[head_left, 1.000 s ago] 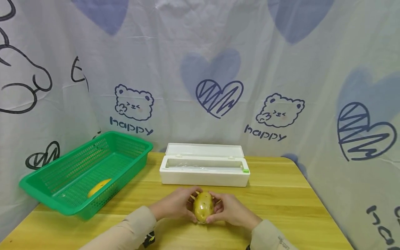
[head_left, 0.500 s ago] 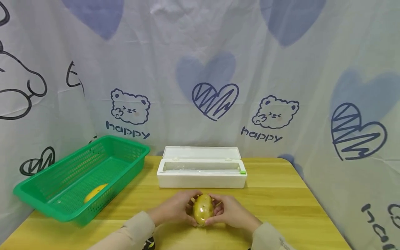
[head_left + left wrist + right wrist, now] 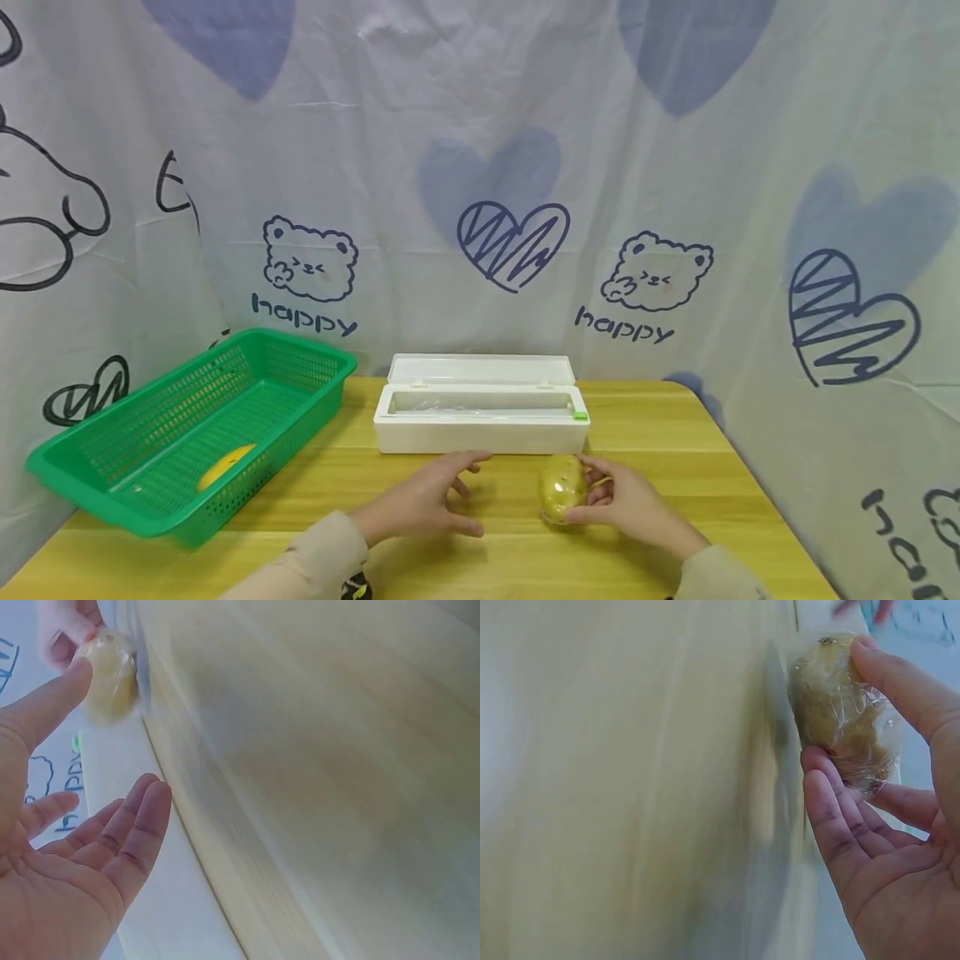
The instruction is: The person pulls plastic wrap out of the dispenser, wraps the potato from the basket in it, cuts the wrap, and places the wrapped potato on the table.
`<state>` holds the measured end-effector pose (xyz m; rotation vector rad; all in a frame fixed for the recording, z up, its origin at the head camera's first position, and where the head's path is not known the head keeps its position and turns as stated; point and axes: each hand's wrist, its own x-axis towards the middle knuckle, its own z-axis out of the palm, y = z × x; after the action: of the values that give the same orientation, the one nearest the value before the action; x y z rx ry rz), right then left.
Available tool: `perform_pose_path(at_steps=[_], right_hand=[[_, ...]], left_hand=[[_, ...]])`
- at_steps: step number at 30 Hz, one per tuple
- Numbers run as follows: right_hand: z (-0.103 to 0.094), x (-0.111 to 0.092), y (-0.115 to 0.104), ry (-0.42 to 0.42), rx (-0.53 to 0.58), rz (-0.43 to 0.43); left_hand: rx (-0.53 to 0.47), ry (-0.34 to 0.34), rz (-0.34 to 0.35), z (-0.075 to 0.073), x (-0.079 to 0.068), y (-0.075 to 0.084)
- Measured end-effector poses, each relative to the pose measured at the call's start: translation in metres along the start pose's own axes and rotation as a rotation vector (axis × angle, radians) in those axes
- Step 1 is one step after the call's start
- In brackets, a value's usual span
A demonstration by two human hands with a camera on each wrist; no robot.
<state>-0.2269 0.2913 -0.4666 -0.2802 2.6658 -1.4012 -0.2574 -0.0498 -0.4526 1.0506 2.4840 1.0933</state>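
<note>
A potato (image 3: 562,488) wrapped in clear film is held between the thumb and fingers of my right hand (image 3: 633,504), right of the table's middle. In the right wrist view the film looks crinkled over the potato (image 3: 844,712). My left hand (image 3: 420,500) hovers to the left with its fingers and thumb spread apart and nothing between them. The left wrist view shows its palm (image 3: 64,892) bare, with the potato (image 3: 112,679) beyond the thumb.
Behind the hands stands a white cling film box (image 3: 482,435), its lid raised and a roll of film inside. To the left is a green plastic basket (image 3: 303,437) with a yellow, rounded item (image 3: 225,467) in it. A printed curtain hangs behind the wooden table (image 3: 675,467).
My left hand has let go of the potato, its fingers now spread. The right hand has carried the potato to the right. The head view has shifted slightly.
</note>
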Motion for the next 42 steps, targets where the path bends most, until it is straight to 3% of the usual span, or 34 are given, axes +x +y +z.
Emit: perform_pose_path(at_steps=[7, 13, 18, 42], right_hand=[[-0.046, -0.002, 0.029, 0.099, -0.116, 0.114], [-0.064, 0.008, 0.048, 0.156, -0.149, 0.152], [-0.067, 0.016, 0.049, 0.166, -0.175, 0.201], [-0.073, 0.018, 0.044, 0.098, -0.241, 0.185]], left_hand=[[-0.021, 0.015, -0.006, -0.014, -0.012, -0.01], [-0.003, 0.009, -0.008, -0.017, -0.015, -0.011], [0.007, 0.017, -0.001, -0.018, -0.018, -0.011], [0.018, 0.011, -0.017, -0.02, -0.021, -0.012]])
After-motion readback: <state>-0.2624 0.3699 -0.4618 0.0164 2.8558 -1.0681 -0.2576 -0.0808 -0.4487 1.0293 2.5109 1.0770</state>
